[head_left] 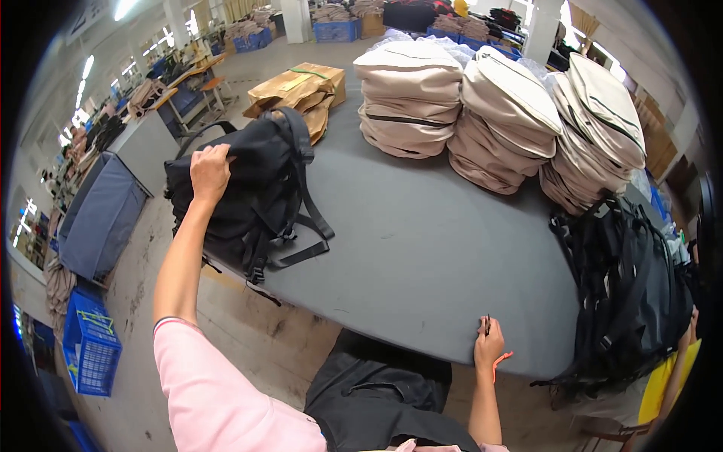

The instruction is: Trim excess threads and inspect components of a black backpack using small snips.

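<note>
Black backpack (252, 200): lies at the left end of the grey table (422, 248), partly overhanging the near-left edge, back panel and shoulder straps facing up, loose webbing trailing toward the table centre.

Left hand (209, 172): arm stretched out from a pink sleeve (218, 392), fingers closed on the upper left part of the black backpack, gripping its fabric.

Right hand (488, 346): rests on the near edge of the grey table, fingers curled around a small dark tool (487, 325) that points upward; an orange cord (501, 360) hangs from the hand below the edge.

Dark fabric item (376, 388): lies below the table edge, close to the person's body, between the 2 arms.

Beige bags (497, 105): 3 stacks at the far side of the table, the right one leaning over; well apart from the black backpack.

Brown paper parcels (301, 90): a pile at the far-left corner of the table, just beyond the black backpack.

Second heap of black backpacks (629, 294): at the right end of the table, straps hanging down.

Grey bin (102, 215): on the floor left of the table.

Blue crate (90, 343): on the floor, nearer than the grey bin.

Another person's arm in a yellow sleeve (666, 380): at the lower right edge.
</note>
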A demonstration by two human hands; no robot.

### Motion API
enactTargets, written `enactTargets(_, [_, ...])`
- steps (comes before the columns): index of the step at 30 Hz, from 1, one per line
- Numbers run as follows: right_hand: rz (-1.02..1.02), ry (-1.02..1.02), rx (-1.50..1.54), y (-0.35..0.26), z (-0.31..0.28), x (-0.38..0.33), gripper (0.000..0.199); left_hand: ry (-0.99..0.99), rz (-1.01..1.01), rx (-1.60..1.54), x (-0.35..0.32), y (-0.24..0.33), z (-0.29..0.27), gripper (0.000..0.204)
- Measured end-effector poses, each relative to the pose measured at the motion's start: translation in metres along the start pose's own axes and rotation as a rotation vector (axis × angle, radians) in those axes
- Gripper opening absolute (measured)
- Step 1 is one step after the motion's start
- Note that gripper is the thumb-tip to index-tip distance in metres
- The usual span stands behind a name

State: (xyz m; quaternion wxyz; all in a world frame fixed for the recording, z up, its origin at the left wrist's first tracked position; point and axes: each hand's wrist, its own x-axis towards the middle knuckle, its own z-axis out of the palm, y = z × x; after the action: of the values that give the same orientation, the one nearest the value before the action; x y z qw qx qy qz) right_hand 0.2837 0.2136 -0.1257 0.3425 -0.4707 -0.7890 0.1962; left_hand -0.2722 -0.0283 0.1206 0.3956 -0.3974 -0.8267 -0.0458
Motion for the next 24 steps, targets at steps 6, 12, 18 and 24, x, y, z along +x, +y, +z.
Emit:
enactTargets(6, [0.299,-0.031,0.345,0.002,-0.017,0.002,0.019,0.159,0.338,-0.373,-0.006,0.166,-0.131,0.022])
enactTargets(12, [0.636,0.214,1.014,-0.005,-0.04,0.0,0.025,-0.846,0.708,-0.801,-0.124,0.297,-0.151,0.014])
enactTargets(18, [0.569,0.253,0.966,-0.012,-0.071,-0.02,0.024,-1.311,0.931,-1.232,-0.21,0.353,-0.158,0.03])
enactTargets(24, [0.487,0.129,0.784,-0.031,-0.067,-0.026,0.017,-1.069,0.766,-1.433,-0.161,0.371,-0.147,0.03])
